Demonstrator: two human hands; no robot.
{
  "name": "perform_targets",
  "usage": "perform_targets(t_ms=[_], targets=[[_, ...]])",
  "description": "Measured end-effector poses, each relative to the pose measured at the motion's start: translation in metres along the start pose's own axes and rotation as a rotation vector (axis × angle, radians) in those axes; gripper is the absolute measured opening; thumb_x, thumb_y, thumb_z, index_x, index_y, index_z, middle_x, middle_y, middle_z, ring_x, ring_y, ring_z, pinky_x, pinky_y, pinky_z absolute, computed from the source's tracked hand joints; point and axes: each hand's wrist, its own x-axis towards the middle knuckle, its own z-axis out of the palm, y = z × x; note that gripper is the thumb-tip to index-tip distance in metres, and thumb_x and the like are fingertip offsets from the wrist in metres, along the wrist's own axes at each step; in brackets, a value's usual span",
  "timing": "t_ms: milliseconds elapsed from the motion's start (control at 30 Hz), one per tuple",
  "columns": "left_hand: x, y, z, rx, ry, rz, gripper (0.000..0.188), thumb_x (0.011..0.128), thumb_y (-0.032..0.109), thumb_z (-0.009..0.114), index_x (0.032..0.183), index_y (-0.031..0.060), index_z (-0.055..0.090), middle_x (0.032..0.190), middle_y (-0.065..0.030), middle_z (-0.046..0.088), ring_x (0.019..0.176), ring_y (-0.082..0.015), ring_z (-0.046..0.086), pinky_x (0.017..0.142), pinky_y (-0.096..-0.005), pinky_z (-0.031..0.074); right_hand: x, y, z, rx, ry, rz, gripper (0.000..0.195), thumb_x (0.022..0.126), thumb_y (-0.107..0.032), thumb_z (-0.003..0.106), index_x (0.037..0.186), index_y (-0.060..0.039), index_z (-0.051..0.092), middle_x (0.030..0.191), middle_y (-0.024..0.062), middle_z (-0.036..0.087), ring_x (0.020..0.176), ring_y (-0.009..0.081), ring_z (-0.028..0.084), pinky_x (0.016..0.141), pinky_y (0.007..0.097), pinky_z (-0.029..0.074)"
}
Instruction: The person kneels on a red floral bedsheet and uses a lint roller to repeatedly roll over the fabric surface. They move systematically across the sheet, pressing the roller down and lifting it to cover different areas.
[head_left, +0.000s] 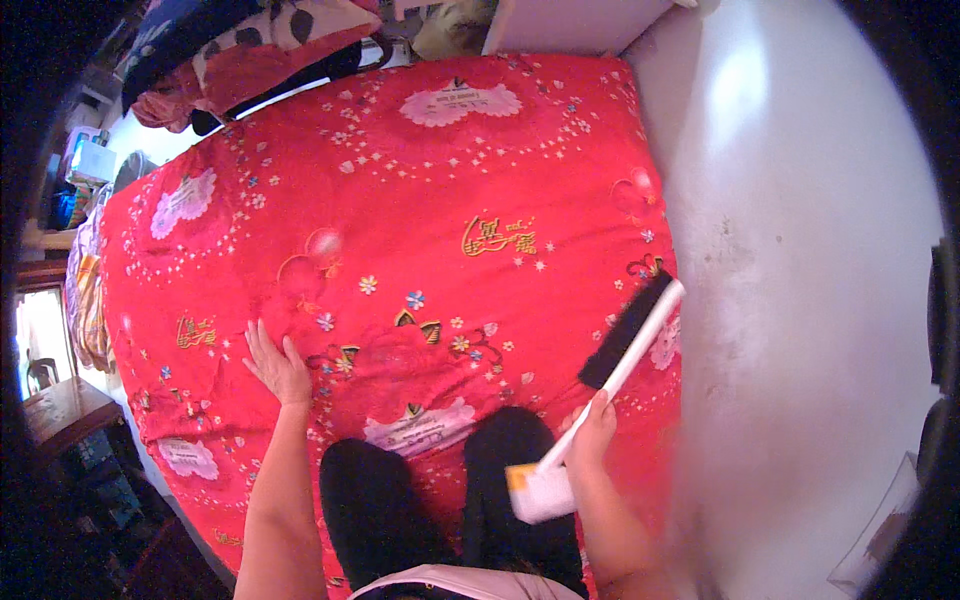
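Note:
A bed brush with a white handle and dark bristles (626, 330) is in my right hand (594, 433), which grips it by the handle. The brush slants up to the right, its bristle end near the bed's right edge. At the lower end of the handle is a blurred white piece with an orange patch (538, 493); whether it is part of the brush I cannot tell. My left hand (277, 367) lies with fingers spread on the red flower-printed bed cover (420, 202), holding nothing. The cover has some wrinkles near my knees.
My knees in black trousers (375, 502) rest on the bed. A pale, stained wall (780, 315) runs along the right side. Piled clothes and fabric (255, 60) are at the upper left, and a wooden surface (71, 409) stands at the left.

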Motion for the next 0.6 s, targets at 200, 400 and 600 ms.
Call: perform_targets(t_ms=[200,400,600], targets=[[-0.008,-0.104,0.018,0.167,-0.272,-0.128,0.058,0.091,0.037,0.04,0.141,0.0203,0.017,0.148,-0.0049,0.01,0.136,-0.0284,0.007,0.1,-0.0635,0.015,-0.038,0.069,0.072,0.326,0.01,0.173,0.031,0.091,-0.033,0.043,0.07,-0.0122,0.037,0.051,0.0009,0.037,0.037,0.0157,0.037,0.034,0.0325,0.036],[-0.009,-0.109,0.026,0.18,-0.384,-0.138,0.064,0.09,0.042,0.039,0.142,0.0225,0.01,0.149,-0.004,0.001,0.136,-0.0308,0.002,0.101,-0.0641,0.012,-0.225,0.122,0.121,-0.465,-0.959,0.15,0.019,0.087,-0.024,0.054,0.082,-0.0055,0.051,0.057,0.0066,0.051,0.053,0.022,0.052,0.049,0.0371,0.043],[-0.007,-0.109,0.014,0.15,-0.407,-0.149,0.065,0.09,0.043,0.04,0.143,0.023,0.007,0.149,-0.004,-0.002,0.136,-0.0314,0.0,0.1,-0.0648,0.011,-0.118,0.086,0.097,-0.025,-0.282,-0.011,0.016,0.09,-0.022,0.045,0.076,-0.013,0.044,0.055,-0.002,0.042,0.039,0.0102,0.043,0.033,0.0258,0.036]])
